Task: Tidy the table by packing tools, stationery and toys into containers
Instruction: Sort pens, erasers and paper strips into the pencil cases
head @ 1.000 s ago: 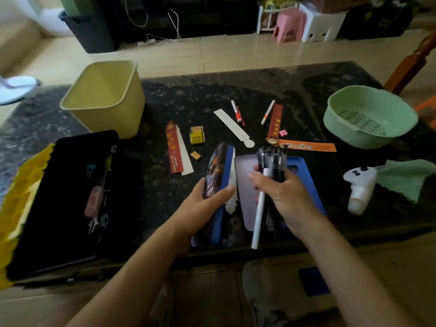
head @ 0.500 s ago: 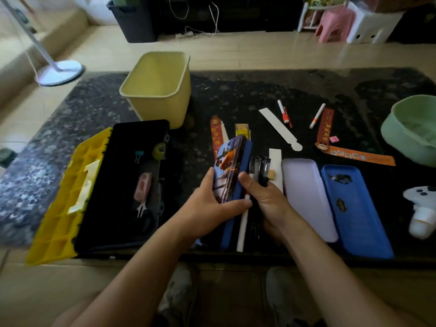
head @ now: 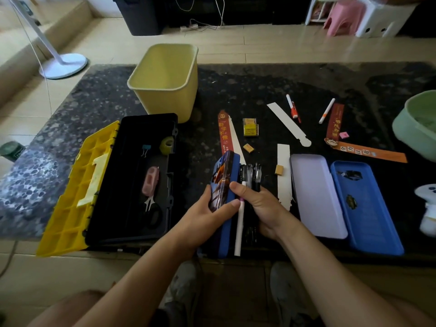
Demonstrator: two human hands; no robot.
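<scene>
L hand point(head: 212, 208) curled round blue pencil case point(head: 227, 175), held on its edge at near side of tabletop point(head: 236, 90). R hand point(head: 259, 204) clamped on black pens point(head: 251, 172) + white pen point(head: 239, 230), just right of it. Open toolbox point(head: 151, 119) to the left w/ scissors point(head: 151, 206) inside

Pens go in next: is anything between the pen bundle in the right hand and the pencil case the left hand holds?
Nothing visible. The right hand holds the pens right against the pencil case, whose lid the left hand holds raised. The case's inside is hidden.
</scene>
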